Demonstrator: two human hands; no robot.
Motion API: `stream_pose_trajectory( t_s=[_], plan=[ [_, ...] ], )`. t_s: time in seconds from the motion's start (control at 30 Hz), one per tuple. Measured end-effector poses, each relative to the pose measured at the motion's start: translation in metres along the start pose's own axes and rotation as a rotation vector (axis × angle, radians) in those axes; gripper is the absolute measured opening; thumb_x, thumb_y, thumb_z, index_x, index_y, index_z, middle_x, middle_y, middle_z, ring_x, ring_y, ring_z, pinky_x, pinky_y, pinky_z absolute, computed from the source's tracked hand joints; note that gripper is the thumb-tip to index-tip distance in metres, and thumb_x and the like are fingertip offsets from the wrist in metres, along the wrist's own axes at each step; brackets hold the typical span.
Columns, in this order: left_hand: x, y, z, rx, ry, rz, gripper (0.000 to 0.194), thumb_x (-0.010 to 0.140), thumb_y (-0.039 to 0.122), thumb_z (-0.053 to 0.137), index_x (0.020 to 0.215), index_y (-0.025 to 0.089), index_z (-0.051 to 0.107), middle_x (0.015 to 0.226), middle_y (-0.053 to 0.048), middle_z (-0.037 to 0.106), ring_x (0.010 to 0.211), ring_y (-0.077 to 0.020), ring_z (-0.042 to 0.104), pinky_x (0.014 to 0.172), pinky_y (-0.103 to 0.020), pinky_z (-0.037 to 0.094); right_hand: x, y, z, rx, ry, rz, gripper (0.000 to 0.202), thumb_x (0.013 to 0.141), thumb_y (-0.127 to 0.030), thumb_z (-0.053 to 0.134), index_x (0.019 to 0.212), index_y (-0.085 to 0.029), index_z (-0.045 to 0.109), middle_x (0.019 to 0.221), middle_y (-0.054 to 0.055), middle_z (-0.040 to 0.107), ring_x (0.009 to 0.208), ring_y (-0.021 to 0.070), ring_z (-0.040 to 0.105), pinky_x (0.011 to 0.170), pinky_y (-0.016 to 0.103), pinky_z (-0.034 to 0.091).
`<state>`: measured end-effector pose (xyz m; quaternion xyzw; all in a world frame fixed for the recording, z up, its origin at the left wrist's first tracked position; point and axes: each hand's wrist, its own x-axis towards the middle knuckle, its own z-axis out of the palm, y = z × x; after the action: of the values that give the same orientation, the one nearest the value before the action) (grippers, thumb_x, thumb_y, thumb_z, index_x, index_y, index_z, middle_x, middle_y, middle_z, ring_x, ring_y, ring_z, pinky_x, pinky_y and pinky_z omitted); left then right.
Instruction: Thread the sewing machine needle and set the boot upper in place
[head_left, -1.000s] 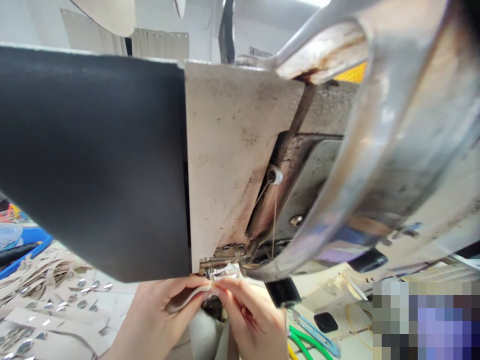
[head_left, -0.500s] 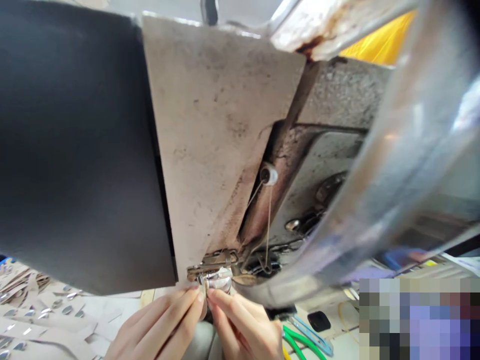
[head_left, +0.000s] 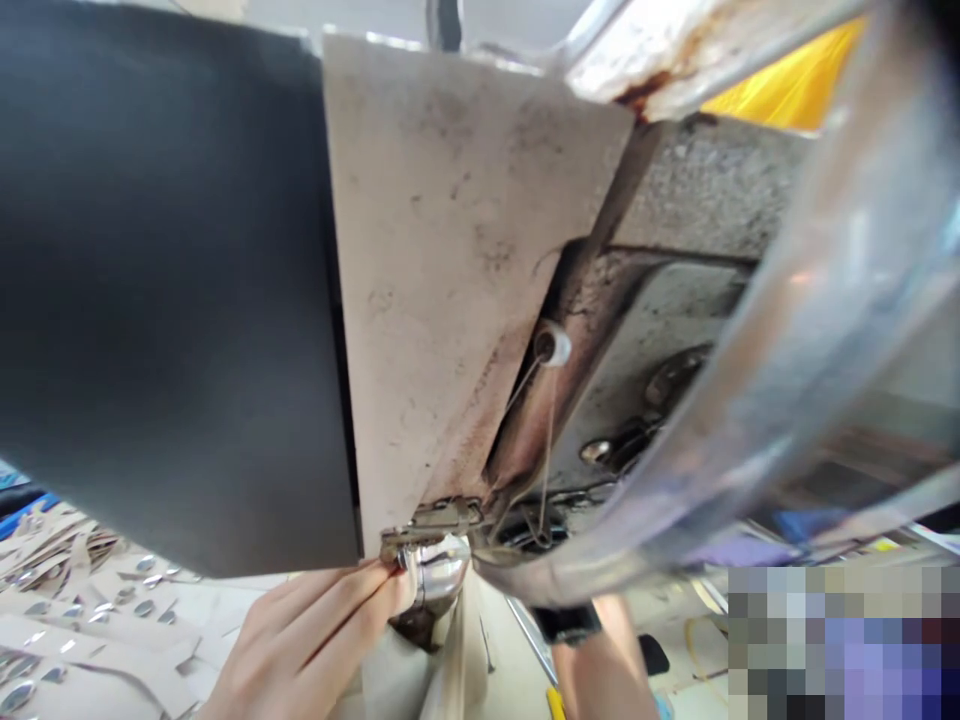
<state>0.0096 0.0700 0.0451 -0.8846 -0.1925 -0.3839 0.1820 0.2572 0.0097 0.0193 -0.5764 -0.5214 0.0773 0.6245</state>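
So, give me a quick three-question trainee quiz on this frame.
1. True or false: the left hand has its fingertips by the shiny metal part under the machine.
2. Which best fits the right hand?
A. pinching the metal part
B. out of sight, only a forearm shows
C. holding green pliers
3. Fill in: thin thread hangs from a white ____.

Key: 1 true; 2 B; 3 eyelet.
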Motion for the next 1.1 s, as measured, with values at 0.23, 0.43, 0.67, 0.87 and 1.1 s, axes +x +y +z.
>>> stream_pose_trajectory(
  t_s=[0.23, 0.43, 0.67, 0.87, 1.1],
  plan=[
    [0.009, -0.01, 0.0, -0.096, 0.067, 0.1, 0.034, 0.106, 0.016, 0.033, 0.113, 0.012, 0.066, 0.104, -0.006, 0.075, 0.1, -0.0098, 0.069, 0.094, -0.014, 0.049, -0.013, -0.022, 0.018, -0.16, -0.236, -0.316, 0.034, 0.091, -0.025, 0.056, 0.12, -0.035, 0.071, 0.104, 0.004, 0.077, 0.097, 0.0267, 0.073, 0.081, 0.036, 0.061],
    [0.005, -0.015, 0.005, -0.109, 0.033, 0.109, 0.033, 0.105, 0.011, 0.032, 0.118, 0.012, 0.063, 0.112, -0.007, 0.074, 0.101, -0.0093, 0.069, 0.093, -0.013, 0.05, 0.003, -0.033, 0.017, -0.269, -0.342, -0.473, 0.039, 0.091, -0.017, 0.047, 0.119, -0.032, 0.069, 0.104, 0.004, 0.076, 0.095, 0.022, 0.072, 0.08, 0.031, 0.059],
    [-0.01, -0.02, 0.008, -0.048, -0.005, 0.087, 0.036, 0.102, 0.012, 0.043, 0.132, 0.02, 0.06, 0.12, -0.003, 0.072, 0.11, -0.0129, 0.068, 0.1, -0.021, 0.051, -0.002, -0.037, 0.023, -0.298, -0.301, -0.427, 0.027, 0.088, -0.015, 0.046, 0.097, -0.027, 0.068, 0.116, 0.006, 0.07, 0.106, 0.0233, 0.065, 0.085, 0.033, 0.055],
    [-0.024, -0.032, 0.014, -0.033, 0.016, 0.165, 0.041, 0.1, 0.013, 0.046, 0.138, 0.018, 0.058, 0.124, -0.002, 0.071, 0.119, -0.0138, 0.063, 0.118, -0.025, 0.036, -0.006, -0.025, 0.019, -0.023, -0.23, -0.191, 0.025, 0.087, -0.016, 0.046, 0.089, -0.026, 0.068, 0.103, 0.003, 0.071, 0.098, 0.0205, 0.064, 0.087, 0.03, 0.049],
    [-0.007, -0.025, 0.014, -0.039, 0.017, 0.155, 0.033, 0.101, 0.01, 0.044, 0.123, 0.017, 0.067, 0.115, -0.001, 0.072, 0.116, -0.0108, 0.061, 0.12, -0.023, 0.029, -0.003, 0.048, 0.028, 0.155, -0.195, 0.499, 0.04, 0.091, -0.048, 0.058, 0.064, -0.019, 0.061, 0.057, 0.0, 0.061, 0.056, 0.0172, 0.058, 0.056, 0.03, 0.049]
  ],
)
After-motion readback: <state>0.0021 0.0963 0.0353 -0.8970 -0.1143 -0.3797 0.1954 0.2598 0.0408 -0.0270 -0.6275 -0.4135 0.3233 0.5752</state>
